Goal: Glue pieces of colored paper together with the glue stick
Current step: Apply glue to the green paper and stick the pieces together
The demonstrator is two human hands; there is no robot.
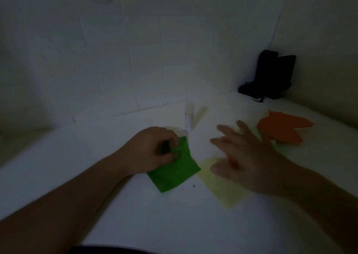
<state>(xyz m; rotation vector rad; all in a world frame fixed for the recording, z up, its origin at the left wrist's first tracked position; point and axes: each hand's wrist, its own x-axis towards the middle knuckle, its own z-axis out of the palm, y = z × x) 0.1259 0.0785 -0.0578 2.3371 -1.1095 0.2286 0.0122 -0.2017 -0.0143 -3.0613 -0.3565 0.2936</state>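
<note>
A green paper square [174,173] lies on the white table [96,176] at the middle. My left hand [151,151] pinches its upper corner with curled fingers. A pale yellow paper [224,190] lies to the right of the green one. My right hand [249,161] hovers over it, blurred, with spread fingers; something small and orange [233,161] shows under its palm, and I cannot tell whether it is held. Behind the hands stands a blurred white glue stick [188,116]. Orange paper pieces [282,128] lie at the right.
A black object [269,75] stands in the far right corner against the white tiled wall [116,60]. The scene is dim. A faint pale green paper [280,147] lies under the orange pieces.
</note>
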